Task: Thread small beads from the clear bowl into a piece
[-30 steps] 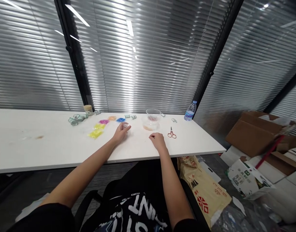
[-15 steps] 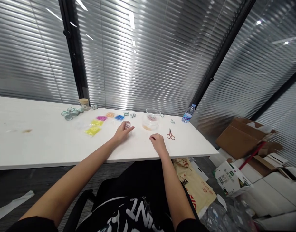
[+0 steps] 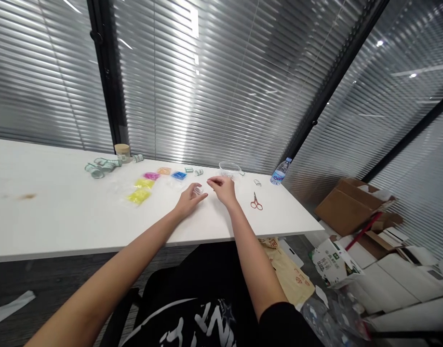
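Note:
My left hand (image 3: 190, 200) rests on the white table (image 3: 62, 217) with its fingers closed around a small clear container (image 3: 197, 191). Just to its right, my right hand (image 3: 223, 187) hovers over the table with fingertips pinched together, close to the container. Behind my right hand stands a clear plastic bowl (image 3: 229, 168) with small pinkish bits inside. Small scissors (image 3: 256, 202) with orange handles lie to the right of that hand.
Bags of yellow (image 3: 139, 195), pink (image 3: 151, 176), orange (image 3: 164, 170) and blue (image 3: 179, 175) pieces lie left of my hands. Greenish rolls (image 3: 98, 167) and a small jar (image 3: 122, 151) sit further left. A water bottle (image 3: 278, 173) stands at the back right. Cardboard boxes (image 3: 347, 205) clutter the floor on the right.
My right hand has lifted from the table's front and moved forward and left, towards the container in my left hand. The view has tilted slightly.

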The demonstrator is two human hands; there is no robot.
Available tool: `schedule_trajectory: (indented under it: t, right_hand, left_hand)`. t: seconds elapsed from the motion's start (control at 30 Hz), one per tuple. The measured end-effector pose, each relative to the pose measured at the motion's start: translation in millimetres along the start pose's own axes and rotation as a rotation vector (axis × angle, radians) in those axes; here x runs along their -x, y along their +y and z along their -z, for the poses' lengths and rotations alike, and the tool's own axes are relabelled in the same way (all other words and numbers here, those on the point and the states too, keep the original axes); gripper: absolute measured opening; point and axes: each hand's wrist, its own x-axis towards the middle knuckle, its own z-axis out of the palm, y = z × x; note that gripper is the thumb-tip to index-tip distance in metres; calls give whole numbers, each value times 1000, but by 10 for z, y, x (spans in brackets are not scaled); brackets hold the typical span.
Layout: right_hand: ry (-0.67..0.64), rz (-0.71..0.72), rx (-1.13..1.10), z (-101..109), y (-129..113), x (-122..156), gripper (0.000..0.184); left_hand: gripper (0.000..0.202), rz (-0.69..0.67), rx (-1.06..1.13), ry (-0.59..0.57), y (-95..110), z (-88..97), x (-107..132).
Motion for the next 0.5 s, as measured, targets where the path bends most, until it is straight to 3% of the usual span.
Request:
schedule_trajectory:
  t: [0.2,0.5]
  right_hand:
    - [-61,36,45,-172,-91,-36,23]
    - [-216,19,166,-125,-110,-80,23]
  left_hand:
    - [36,-17,9,8,-52,-19,-26]
    - [36,-25,14,-25,-60,-34,-33]
